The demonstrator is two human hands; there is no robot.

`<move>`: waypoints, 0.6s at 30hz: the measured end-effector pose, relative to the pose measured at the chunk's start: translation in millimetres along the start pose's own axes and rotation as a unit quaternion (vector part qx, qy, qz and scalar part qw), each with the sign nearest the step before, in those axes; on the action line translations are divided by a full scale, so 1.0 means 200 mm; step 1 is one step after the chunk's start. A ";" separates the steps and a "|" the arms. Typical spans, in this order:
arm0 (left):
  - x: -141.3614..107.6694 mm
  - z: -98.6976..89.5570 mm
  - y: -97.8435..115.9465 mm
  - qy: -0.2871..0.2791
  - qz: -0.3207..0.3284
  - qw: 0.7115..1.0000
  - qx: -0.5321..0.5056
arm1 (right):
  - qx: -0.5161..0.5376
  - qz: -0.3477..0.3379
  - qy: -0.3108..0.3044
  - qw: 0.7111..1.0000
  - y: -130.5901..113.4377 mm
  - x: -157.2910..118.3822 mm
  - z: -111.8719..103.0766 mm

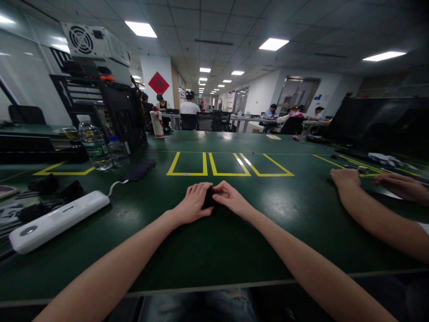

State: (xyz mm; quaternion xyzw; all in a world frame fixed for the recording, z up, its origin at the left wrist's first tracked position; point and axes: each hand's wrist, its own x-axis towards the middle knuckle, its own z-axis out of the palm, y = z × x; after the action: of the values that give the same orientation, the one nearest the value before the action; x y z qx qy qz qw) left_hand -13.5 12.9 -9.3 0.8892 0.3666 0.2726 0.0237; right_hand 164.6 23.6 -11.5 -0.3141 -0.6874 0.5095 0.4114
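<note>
Near the middle of the green table, a small black object (208, 199) is held between my two hands; its kind is hard to make out. My left hand (191, 203) curls round its left side, thumb low and fingers over the top. From the right, the thumb and fingers of my right hand (231, 197) pinch at its edge. Both palms rest close to the tabletop, and much of the object is hidden by the fingers. Just beyond lie three yellow tape outlines (229, 174).
A white power strip (60, 221), a water bottle (94, 145) and a dark computer case (117, 112) stand at left. On the right, a co-worker's forearm (378, 219) reaches over the table, near a dark monitor (382, 127). Other people sit at far desks.
</note>
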 end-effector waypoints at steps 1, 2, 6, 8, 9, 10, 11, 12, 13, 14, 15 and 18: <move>0.00 0.00 0.00 0.000 0.000 1.000 0.001 | 0.000 0.006 0.000 1.000 0.00 0.00 0.00; 0.00 0.00 0.00 -0.002 0.000 1.000 0.001 | -0.002 0.013 -0.002 1.000 0.00 0.00 0.00; 0.00 0.00 0.00 -0.004 0.001 1.000 0.001 | -0.011 0.016 -0.021 1.000 -0.01 0.00 -0.01; 0.00 0.00 0.00 -0.003 0.001 1.000 -0.001 | -0.003 0.004 -0.034 0.999 -0.02 -0.01 -0.01; 0.00 0.00 0.00 -0.002 0.001 1.000 -0.002 | 0.000 -0.001 -0.039 0.999 -0.02 -0.01 -0.01; 0.00 0.00 0.00 -0.002 0.001 1.000 -0.003 | 0.000 -0.004 -0.040 0.999 -0.02 -0.02 -0.01; 0.00 0.00 0.00 -0.002 0.001 1.000 -0.003 | -0.006 -0.006 -0.038 0.999 -0.02 -0.02 -0.01; 0.00 0.00 0.00 -0.002 0.000 1.000 -0.003 | -0.014 -0.006 -0.033 0.999 -0.02 -0.02 -0.01; 0.00 0.00 0.00 -0.002 0.000 1.000 -0.003 | -0.023 -0.008 -0.025 0.999 -0.02 -0.02 -0.01; 0.00 0.00 0.00 -0.003 0.000 1.000 -0.003 | -0.029 -0.011 -0.017 0.999 -0.02 -0.02 0.00; 0.00 0.00 0.00 -0.003 0.001 1.000 -0.003 | -0.032 -0.013 -0.011 0.999 -0.02 -0.01 0.00; 0.00 0.00 0.00 -0.002 0.000 1.000 -0.001 | -0.025 -0.017 -0.002 1.000 -0.01 0.00 0.00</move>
State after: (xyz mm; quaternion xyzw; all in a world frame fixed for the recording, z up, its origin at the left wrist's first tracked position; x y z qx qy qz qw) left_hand -13.1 12.2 -8.7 0.8896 0.3668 0.2711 0.0250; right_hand 164.1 22.5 -9.8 -0.3115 -0.7063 0.4855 0.4104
